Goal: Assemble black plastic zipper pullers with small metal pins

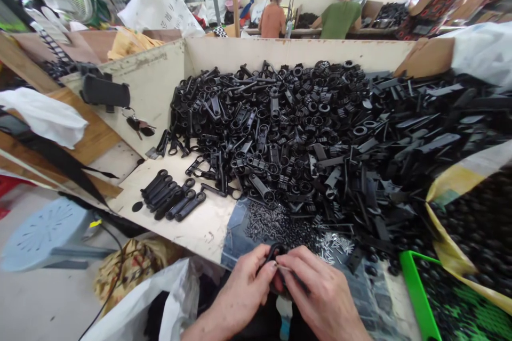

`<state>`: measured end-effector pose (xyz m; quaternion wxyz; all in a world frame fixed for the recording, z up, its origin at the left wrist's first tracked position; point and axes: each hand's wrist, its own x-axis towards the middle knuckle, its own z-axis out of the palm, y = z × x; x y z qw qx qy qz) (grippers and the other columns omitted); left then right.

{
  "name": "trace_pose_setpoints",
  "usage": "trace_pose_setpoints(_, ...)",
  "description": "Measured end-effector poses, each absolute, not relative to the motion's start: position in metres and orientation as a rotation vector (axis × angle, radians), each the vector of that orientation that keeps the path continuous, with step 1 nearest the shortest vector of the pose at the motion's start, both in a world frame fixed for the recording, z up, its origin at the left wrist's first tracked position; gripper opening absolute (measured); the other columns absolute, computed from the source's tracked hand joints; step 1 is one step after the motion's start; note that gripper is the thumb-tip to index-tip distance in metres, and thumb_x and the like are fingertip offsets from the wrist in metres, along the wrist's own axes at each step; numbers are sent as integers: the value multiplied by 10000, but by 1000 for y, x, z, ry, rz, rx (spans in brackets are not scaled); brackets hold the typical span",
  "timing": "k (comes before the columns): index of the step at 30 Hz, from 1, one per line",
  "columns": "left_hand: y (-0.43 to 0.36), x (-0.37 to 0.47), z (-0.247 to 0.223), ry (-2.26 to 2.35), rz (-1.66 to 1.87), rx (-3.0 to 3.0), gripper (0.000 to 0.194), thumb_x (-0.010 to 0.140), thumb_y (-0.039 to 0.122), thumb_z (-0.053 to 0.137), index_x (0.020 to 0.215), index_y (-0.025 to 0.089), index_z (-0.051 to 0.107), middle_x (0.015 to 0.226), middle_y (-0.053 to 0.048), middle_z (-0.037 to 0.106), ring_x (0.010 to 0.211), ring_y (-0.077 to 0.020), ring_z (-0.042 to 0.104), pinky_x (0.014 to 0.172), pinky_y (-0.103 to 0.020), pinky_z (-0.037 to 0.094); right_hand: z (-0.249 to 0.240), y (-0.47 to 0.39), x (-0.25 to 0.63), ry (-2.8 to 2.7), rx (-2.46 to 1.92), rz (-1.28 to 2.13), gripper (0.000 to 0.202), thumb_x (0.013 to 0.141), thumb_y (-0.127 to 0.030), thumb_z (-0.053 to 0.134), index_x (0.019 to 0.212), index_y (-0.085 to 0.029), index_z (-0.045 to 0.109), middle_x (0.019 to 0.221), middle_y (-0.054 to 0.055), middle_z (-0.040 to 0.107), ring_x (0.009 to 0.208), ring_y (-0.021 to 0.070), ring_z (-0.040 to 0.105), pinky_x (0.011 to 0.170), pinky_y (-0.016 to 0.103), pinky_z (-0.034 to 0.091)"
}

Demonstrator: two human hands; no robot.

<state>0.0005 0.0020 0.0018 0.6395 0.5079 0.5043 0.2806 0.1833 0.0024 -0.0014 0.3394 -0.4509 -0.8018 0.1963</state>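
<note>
At the table's front edge, my left hand (248,282) is closed around a black plastic part (276,250) whose ringed end shows above the fingers. Close against it on the right, my right hand (316,285) pinches a small, thin, light item at the same part; the fingers hide most of it. Just beyond my hands lie a heap of tiny dark pieces (268,221) and a pile of silver pins (335,246) on a denim cloth (234,232). Several black handle-shaped parts (172,194) lie side by side at the left.
A large heap of black parts (276,128) covers the table's middle and right. A green tray (416,298) and yellow-edged sack (444,229) stand at the right. Keys (140,127) hang on the left board. A blue stool (44,234) is at the left. People work behind the back board.
</note>
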Motion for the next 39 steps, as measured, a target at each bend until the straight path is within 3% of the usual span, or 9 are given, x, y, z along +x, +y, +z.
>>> trace_pose_setpoints(3, 3, 0, -1, 1193, 633, 1138, 312, 1011, 489, 495, 957, 188, 556, 679, 60, 528, 480, -72, 393, 464, -214, 293, -3, 2, 183, -2096, -1177, 576, 258, 1054, -209, 465, 1067, -223, 723, 906, 43, 718, 740, 158, 723, 665, 238, 567)
trace_pose_setpoints(7, 5, -1, 0, 1176, 648, 1083, 356, 998, 532, 509, 958, 182, 559, 660, 55, 537, 469, -69, 365, 450, -218, 254, 3, -3, 191, -2043, -1153, 756, 312, 1058, -205, 458, 1297, -231, 657, 1004, 56, 706, 843, 152, 729, 757, 217, 595)
trace_pose_setpoints(10, 7, -2, 3, 1156, 656, 1040, 378, 993, 555, 520, 962, 180, 554, 676, 41, 575, 466, -61, 352, 462, -219, 245, 4, -10, 200, -2029, -1212, 717, 389, 1046, -186, 461, 1414, -232, 576, 1092, 77, 700, 939, 168, 738, 833, 227, 606)
trace_pose_setpoints(12, 6, -3, 2, 1159, 664, 1033, 385, 993, 561, 526, 989, 177, 557, 696, 35, 594, 465, -54, 350, 475, -218, 251, -2, -14, 203, -2092, -1217, 653, 438, 1029, -138, 422, 1438, -221, 554, 1064, 85, 713, 898, 175, 750, 784, 229, 620)
trace_pose_setpoints(22, 4, -6, -16, 1106, 696, 1035, 511, 950, 671, 535, 1029, 168, 577, 677, 38, 591, 442, -46, 330, 447, -221, 206, -13, -14, 194, -2209, -1242, 578, 394, 1030, -142, 371, 1287, -209, 661, 900, 71, 782, 742, 186, 784, 646, 219, 616)
trace_pose_setpoints(28, 3, -5, -14, 1115, 682, 985, 540, 934, 683, 553, 1103, 170, 567, 669, 46, 570, 447, -55, 323, 448, -225, 204, -2, -14, 193, -2103, -1225, 891, 351, 1048, -195, 412, 1265, -259, 681, 1038, 49, 818, 862, 201, 800, 768, 247, 618)
trace_pose_setpoints(34, 5, -3, -4, 1133, 687, 965, 509, 937, 649, 582, 1100, 167, 574, 660, 57, 530, 478, -61, 323, 459, -217, 197, -30, -26, 195, -1888, -1269, 833, 334, 1071, -404, 480, 1342, -340, 665, 1066, 23, 816, 852, 203, 785, 824, 286, 625)
trace_pose_setpoints(39, 7, -3, -5, 1117, 689, 935, 524, 923, 656, 595, 1089, 160, 567, 641, 62, 534, 459, -54, 298, 455, -220, 171, -39, -30, 199, -1898, -1334, 891, 322, 1057, -401, 525, 1330, -343, 683, 1144, 20, 802, 920, 198, 782, 866, 281, 624)
